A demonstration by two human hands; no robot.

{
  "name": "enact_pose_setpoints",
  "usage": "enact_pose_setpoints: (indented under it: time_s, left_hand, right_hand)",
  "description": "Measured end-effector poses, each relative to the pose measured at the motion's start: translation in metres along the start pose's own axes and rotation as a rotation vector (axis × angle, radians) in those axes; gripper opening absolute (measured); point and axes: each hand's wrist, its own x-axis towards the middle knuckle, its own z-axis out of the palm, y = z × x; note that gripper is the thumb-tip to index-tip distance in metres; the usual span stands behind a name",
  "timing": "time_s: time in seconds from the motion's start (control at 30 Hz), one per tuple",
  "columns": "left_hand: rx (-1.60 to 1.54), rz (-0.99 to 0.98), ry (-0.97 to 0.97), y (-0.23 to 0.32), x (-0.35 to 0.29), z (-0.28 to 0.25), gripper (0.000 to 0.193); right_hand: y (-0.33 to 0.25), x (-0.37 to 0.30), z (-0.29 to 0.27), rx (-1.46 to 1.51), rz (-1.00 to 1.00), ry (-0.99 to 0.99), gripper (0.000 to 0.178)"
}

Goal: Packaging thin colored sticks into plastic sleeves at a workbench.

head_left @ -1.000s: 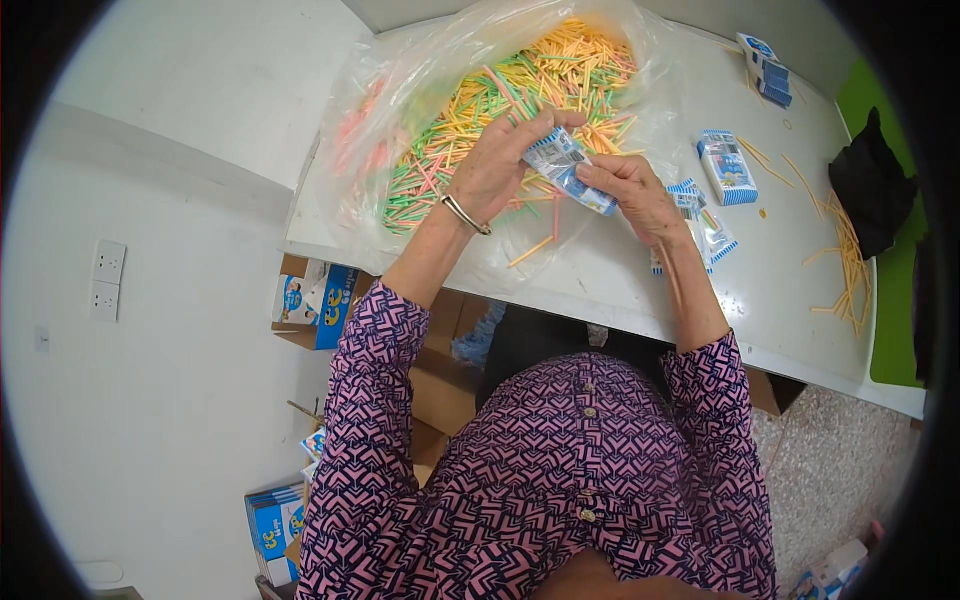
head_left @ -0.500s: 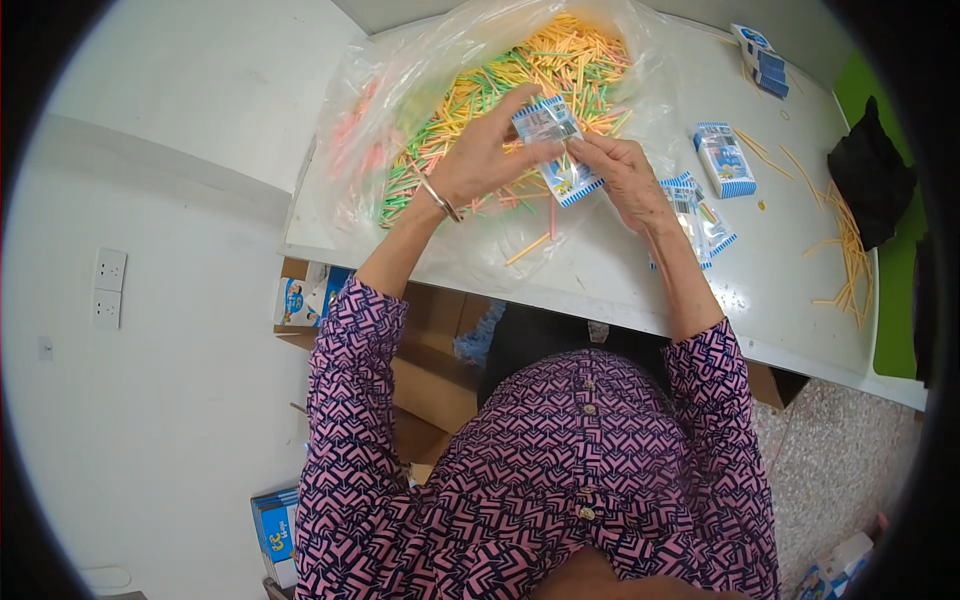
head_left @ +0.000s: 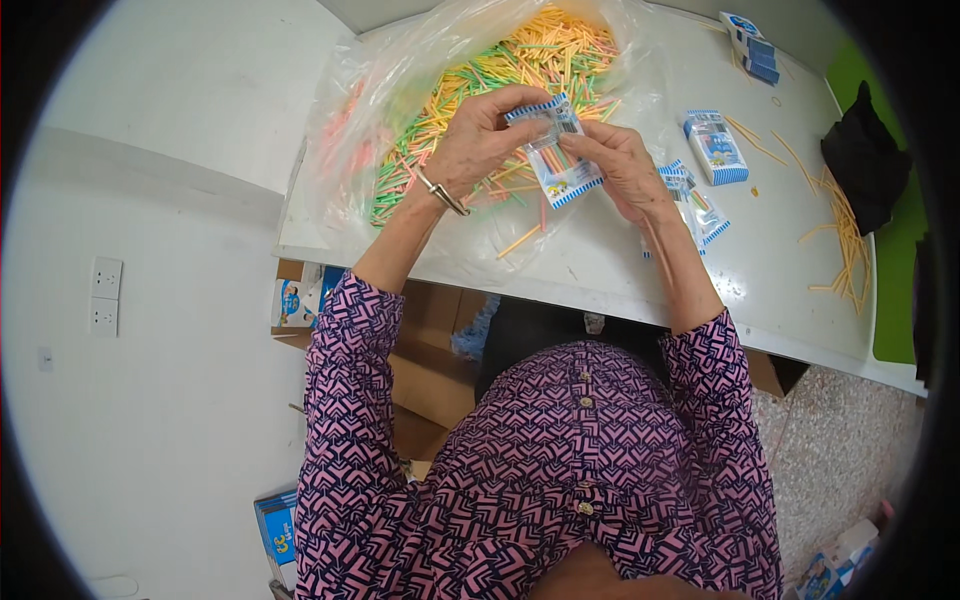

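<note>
While the white table [head_left: 615, 275] carries the whole spread, a clear plastic bag [head_left: 400, 72] takes up its left part, heaped with yellow, green and pink sticks [head_left: 572, 48]; over the near side of that heap, the left hand [head_left: 468, 145] is narrowed on the upper left of a blue-and-white packet [head_left: 560, 177], thumb in front; the right hand [head_left: 625, 172] pinches the packet's right side between thumb and fingers; the packet is tilted and held above the table, and coloured sticks seem to show through its film; whether its top is sealed, I cannot tell. Its upper part looks to be the step in hand; the next move calls, I judge, for light, even pinches, as thin film crumples easily; similar packets [head_left: 702, 212] lie beside the right wrist; smallest, a single yellow stick [head_left: 518, 243] lies at the bag's near edge.
</note>
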Motion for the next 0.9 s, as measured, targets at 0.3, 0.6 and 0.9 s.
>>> enact_pose_setpoints:
  time_s: [0.3, 0.6, 0.9]
  left_hand:
    - [0.059, 0.018, -0.076, 0.018, 0.008, 0.014, 0.036]
    - [-0.002, -0.046, -0.137, 0.017, 0.011, 0.02, 0.041]
    - [-0.155, -0.102, -0.153, 0.016, 0.019, 0.044, 0.038]
  right_hand:
    - [-0.01, -0.01, -0.009, -0.182, 0.08, -0.09, 0.026]
    - [-0.024, -0.025, -0.015, -0.352, 0.154, -0.061, 0.029]
    - [-0.028, -0.046, -0.039, -0.302, 0.133, -0.001, 0.032]
